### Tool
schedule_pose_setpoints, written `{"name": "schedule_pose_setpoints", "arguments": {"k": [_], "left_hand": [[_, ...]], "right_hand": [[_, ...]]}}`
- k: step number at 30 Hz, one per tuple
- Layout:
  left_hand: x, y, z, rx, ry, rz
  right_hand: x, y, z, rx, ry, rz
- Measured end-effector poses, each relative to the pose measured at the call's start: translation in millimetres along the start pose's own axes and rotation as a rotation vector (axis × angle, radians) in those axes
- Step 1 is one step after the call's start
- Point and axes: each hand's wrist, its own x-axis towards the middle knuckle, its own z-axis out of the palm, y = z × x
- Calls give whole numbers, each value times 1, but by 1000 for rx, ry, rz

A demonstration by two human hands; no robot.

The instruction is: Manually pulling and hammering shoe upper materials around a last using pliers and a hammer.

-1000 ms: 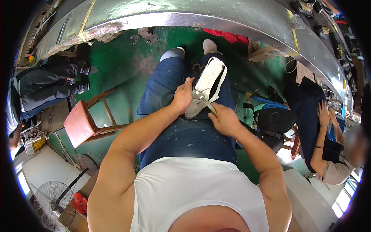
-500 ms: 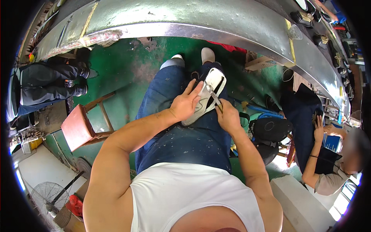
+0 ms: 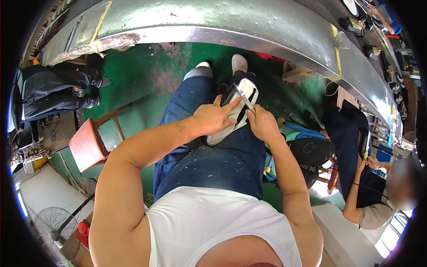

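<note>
A pale shoe upper (image 3: 250,85) with a black part along its side lies across my thighs, its far end near my right knee. My left hand (image 3: 214,118) grips its left side, the thumb lying across it and the fingers reaching toward the black edge. In my right hand (image 3: 263,124) is a slim metal hand tool (image 3: 244,98), its shiny head against the upper's edge close to my left fingertips. Whether it is pincers or a blade I cannot make out. My right fingers are wrapped around its near end.
A metal-topped workbench (image 3: 187,34) curves across the far side. At left stand a red-topped stool (image 3: 88,144), a wire fan (image 3: 53,224) and another person's legs (image 3: 58,91). To the right, a seated co-worker (image 3: 371,196) handles something; shoes (image 3: 351,26) line the bench there.
My left hand has shifted its hold on the upper, turning it so the black side shows more. The tool has moved slightly up and left. The co-worker's hands have moved.
</note>
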Motion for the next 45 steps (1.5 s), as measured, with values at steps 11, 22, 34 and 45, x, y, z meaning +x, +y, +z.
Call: {"name": "schedule_pose_setpoints", "arguments": {"k": [11,22,34,45], "left_hand": [[-29,-20,81,-908,333,-249],[-40,-31,30,-655,-26,-30],[1,19,-108,-884,535,346],[63,-30,58,-1655,67,-418]], "right_hand": [[-5,-21,-15,49,-87,18],[-71,7,25,398,-66,90],[-93,31,56,937,288,171],[-78,-11,-24,264,-139,88]]}}
